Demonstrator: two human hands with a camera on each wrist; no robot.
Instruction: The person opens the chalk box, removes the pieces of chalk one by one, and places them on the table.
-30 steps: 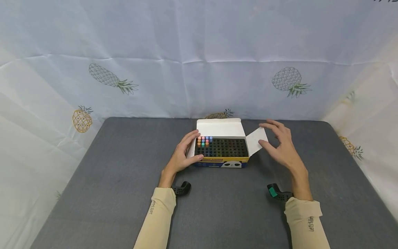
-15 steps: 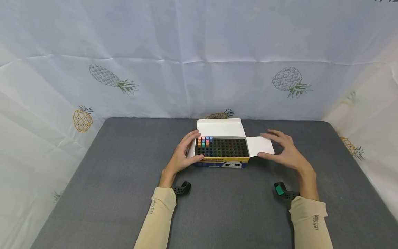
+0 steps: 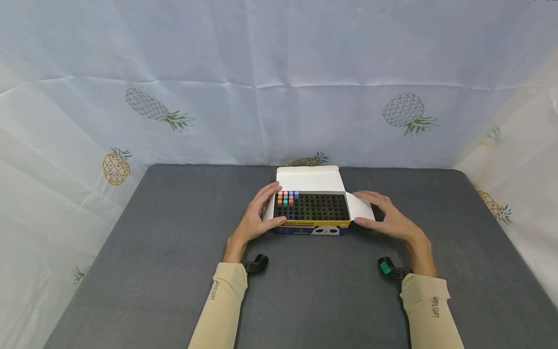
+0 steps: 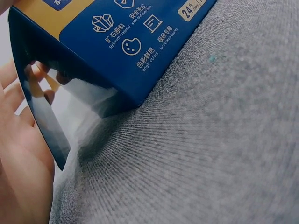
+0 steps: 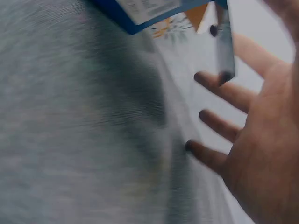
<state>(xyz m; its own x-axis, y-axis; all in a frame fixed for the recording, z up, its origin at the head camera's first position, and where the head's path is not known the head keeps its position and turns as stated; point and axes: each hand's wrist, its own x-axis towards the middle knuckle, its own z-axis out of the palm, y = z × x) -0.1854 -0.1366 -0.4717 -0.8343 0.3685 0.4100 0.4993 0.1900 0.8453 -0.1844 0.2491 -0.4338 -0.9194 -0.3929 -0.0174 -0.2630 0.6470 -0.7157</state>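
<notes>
Centre of frame in the head view, a long cardboard box with a blue-and-yellow front and a printed panda point(image 3: 301, 230) stands on a grey fabric-like table top point(image 3: 322, 300). Its opening looks complete: the white cardboard lid point(image 3: 311, 178) is raised at the back, and the white left end flap point(image 3: 268, 210) and white right end flap point(image 3: 358, 207) stand folded out. None of the three is folded down over the box. Inside, a black insert of round holes point(image 3: 324, 207) bears a small cluster of coloured sticks point(image 3: 285, 198) in its upper-left corner; the other holes show none.

The left hand point(image 3: 253, 218) spans the box's left end, fingers and thumb wide apart, thumb at the front edge, fingertips by the back corner. The right hand point(image 3: 394, 218) has its fingers spread, the right end flap lying between thumb and fingers; the right wrist view is blurred, so I cannot tell how firmly they touch it.
</notes>
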